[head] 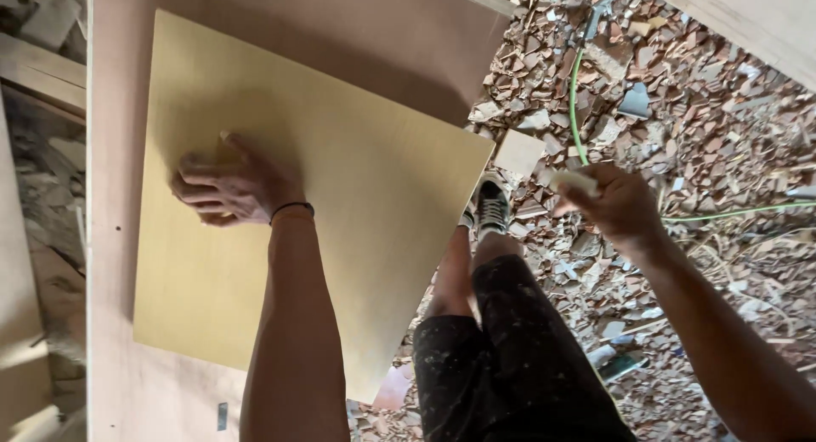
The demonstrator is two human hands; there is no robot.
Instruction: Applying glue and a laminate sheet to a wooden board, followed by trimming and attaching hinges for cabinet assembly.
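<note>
Counter (119, 110): big reddish-brown board, runs top to bottom on the left of the view, edge visible along left side.

Yellow panel (340, 204): pale yellow sheet lying flat on the counter, turned at an angle, its right corner hanging past the counter edge over the floor. Near corner also sticks out by the person's knee.

Floor (705, 136): covered w/ wood chips and offcuts, right half of the view. Person's legs in dark speckled trousers and a dark laced shoe (492, 206) stand on it, just beside the panel's right corner.

Green hose (575, 102): thin, curves down through the scraps, then runs off to the right behind the right hand.

Left hand (231, 185): resting on the yellow panel, upper-left area, black band at wrist. Fingers curled under, knuckles down, pressed close together on a small pale block (226, 144), mostly hidden under the hand; only a bit of it shows by the knuckles.

Right hand (619, 206): held up over the floor, well apart from the panel. Fingers closed round a small whitish piece (574, 181), one end poking out to the left; can't tell what it is.
</note>
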